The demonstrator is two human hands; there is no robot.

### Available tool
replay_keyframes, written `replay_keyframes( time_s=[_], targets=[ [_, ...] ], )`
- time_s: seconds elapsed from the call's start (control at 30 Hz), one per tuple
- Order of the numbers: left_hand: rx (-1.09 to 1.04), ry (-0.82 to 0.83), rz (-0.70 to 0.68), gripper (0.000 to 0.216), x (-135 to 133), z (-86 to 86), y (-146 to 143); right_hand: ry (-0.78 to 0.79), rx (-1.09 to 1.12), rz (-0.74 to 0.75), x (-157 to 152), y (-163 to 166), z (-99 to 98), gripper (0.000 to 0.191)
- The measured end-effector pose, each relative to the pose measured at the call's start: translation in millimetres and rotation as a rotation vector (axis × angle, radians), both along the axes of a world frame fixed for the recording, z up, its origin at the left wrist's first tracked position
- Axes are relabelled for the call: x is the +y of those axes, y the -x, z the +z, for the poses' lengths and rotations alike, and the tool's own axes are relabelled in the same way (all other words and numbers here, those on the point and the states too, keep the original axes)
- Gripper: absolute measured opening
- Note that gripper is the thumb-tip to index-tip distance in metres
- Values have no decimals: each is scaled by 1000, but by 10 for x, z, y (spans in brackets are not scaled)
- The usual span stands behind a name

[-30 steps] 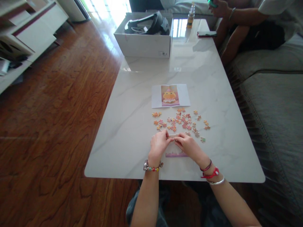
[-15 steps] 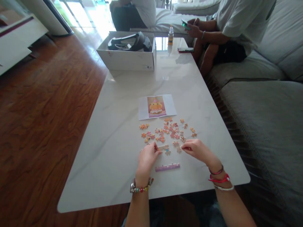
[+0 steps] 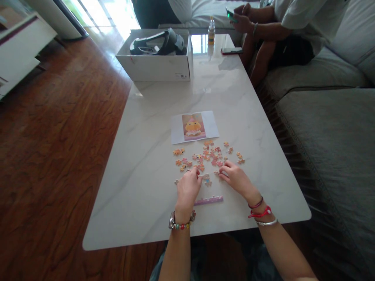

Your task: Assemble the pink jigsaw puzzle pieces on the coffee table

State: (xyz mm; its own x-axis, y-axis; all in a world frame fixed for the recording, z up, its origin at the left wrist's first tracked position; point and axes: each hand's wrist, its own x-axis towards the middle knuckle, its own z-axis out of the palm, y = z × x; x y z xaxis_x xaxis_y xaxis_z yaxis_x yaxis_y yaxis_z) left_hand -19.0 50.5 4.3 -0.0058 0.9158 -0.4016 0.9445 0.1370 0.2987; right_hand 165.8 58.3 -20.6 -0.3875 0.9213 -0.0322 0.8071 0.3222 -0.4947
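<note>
My left hand (image 3: 188, 188) is closed in a pinch on a pale strip of joined puzzle pieces (image 3: 203, 175), which looks tilted, nearly edge-on. Just below the strip lies a pale puzzle piece with a blue spot (image 3: 208, 182). Across from it, my right hand (image 3: 236, 180) has its fingers bent together at a small light-brown puzzle piece (image 3: 216, 173), partly hidden by the fingertips. Loose orange and pink puzzle pieces (image 3: 215, 158) are scattered beyond both hands. Nearer to me lies a purple joined puzzle strip (image 3: 209, 200).
A creased sheet with a printed picture (image 3: 193, 127) lies behind the pieces on the white table (image 3: 140, 156). Farther back stand an open box (image 3: 158, 69) holding a dark device, a bottle (image 3: 211, 33) and a phone (image 3: 232, 50). Another person sits on the sofa (image 3: 328, 128) at right.
My right hand has moved slightly left and away from me, toward the light-brown piece. The left hand has turned a little, and its pale strip now shows thinner. The view has shifted slightly.
</note>
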Motion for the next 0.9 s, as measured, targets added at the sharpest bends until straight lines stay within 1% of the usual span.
replay_keyframes(
  time_s=[0.07, 0.23, 0.33, 0.5, 0.6, 0.67, 0.77, 0.83, 0.9],
  targets=[
    [-28, -41, -25, 14, -2, -51, -7, -8, -13, -12, 12, -36, -3, 5],
    [-203, -146, -134, 13, -15, -116, -104, -19, 2, -78, 74, -299, 56, 10],
    [-262, -174, -179, 15, -19, -122, -165, -24, 11, -57, 86, -386, 65, 8],
    [-263, -239, -216, 25, -22, -185, -219, -8, 35, 36, 64, -324, 26, 7],
    [-250, -287, -263, 27, -18, -242, -262, -11, -9, 36, 61, -271, 12, 8],
    [-239, -312, -285, 24, -13, -266, -299, -21, -51, 18, 65, -246, 9, 8],
    [-214, -328, -275, 14, -8, -271, -344, -27, -84, 14, 66, -217, 14, 8],
    [-209, -324, -264, 10, -4, -257, -348, -35, -60, 17, 58, -194, 26, 11],
    [-220, -314, -267, 9, 2, -230, -326, -47, 6, 28, 42, -161, 40, 18]
  ],
)
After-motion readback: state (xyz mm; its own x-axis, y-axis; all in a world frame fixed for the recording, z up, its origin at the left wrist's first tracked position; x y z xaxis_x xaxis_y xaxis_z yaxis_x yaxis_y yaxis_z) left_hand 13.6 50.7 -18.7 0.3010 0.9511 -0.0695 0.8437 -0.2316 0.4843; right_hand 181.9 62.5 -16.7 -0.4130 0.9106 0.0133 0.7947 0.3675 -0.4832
